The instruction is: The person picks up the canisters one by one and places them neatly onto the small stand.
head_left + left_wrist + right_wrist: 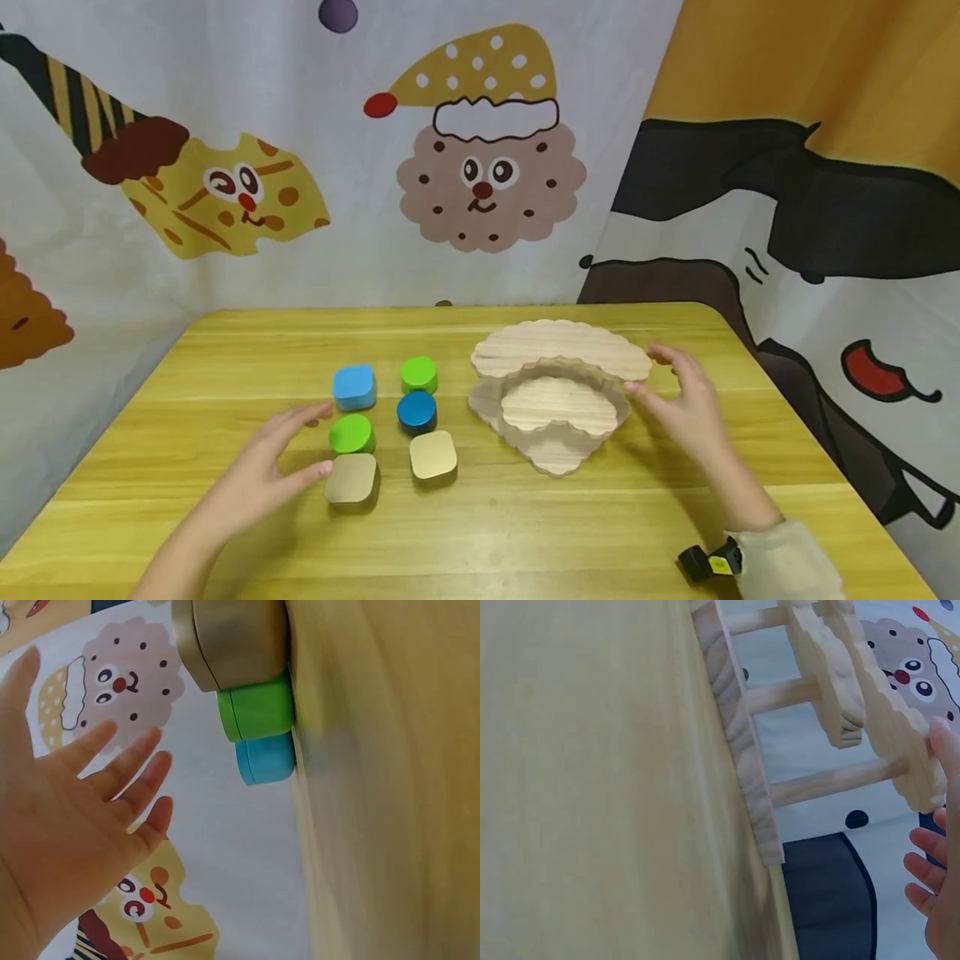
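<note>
My left hand, fingers spread, hovers left of several small tins and touches none of them in the left wrist view. Nearest to it are a gold rounded-square tin, a green round tin and a light-blue tin. Beside these stand another green tin, a dark-blue round tin and a second gold tin. At the right end of a tiered wooden stand is my right hand, thumb and fingers apart. Whether its fingertips touch the stand's top board, I cannot tell.
Everything stands on a yellow wood-grain table. Wooden dowels join the stand's boards to its base. A cartoon-printed curtain hangs behind the table. A black device is at the right sleeve.
</note>
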### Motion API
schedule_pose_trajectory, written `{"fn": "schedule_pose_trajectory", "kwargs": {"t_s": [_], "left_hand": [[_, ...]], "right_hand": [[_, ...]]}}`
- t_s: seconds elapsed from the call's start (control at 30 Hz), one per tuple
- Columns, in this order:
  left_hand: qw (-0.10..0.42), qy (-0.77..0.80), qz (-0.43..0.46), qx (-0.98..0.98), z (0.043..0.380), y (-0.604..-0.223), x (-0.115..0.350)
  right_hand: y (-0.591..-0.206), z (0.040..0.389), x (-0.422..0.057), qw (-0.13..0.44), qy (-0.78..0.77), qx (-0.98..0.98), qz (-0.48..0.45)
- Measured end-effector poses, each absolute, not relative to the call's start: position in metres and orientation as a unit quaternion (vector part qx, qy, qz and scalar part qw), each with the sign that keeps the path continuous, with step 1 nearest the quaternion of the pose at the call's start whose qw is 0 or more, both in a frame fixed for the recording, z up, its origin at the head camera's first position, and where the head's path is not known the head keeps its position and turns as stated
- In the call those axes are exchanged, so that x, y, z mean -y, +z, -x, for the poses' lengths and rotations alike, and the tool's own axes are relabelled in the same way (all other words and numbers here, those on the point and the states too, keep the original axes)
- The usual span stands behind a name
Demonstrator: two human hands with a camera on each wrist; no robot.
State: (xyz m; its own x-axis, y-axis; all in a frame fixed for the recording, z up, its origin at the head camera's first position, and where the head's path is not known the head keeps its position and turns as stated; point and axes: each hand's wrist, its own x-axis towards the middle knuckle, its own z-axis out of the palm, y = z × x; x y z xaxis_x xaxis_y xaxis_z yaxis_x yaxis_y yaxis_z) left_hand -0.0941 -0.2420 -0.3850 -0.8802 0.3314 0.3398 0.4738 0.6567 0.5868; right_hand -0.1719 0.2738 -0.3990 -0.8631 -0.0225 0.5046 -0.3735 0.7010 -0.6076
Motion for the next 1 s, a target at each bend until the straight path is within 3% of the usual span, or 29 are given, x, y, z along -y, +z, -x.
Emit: {"fn": "schedule_pose_trajectory", "kwargs": {"t_s": [0.6, 1.0], "left_hand": [[-0.004, -0.378, 0.221, 0.899, 0.095, -0.402, 0.242], [0.011, -0.382, 0.25, 0.89, 0.096, -0.407, 0.243]], "right_hand": [[-0.408, 0.173, -0.255, 0.262, 0.397, 0.877, -0.063], [-0.411, 0.173, -0.252, 0.273, 0.395, 0.875, -0.053]]}}
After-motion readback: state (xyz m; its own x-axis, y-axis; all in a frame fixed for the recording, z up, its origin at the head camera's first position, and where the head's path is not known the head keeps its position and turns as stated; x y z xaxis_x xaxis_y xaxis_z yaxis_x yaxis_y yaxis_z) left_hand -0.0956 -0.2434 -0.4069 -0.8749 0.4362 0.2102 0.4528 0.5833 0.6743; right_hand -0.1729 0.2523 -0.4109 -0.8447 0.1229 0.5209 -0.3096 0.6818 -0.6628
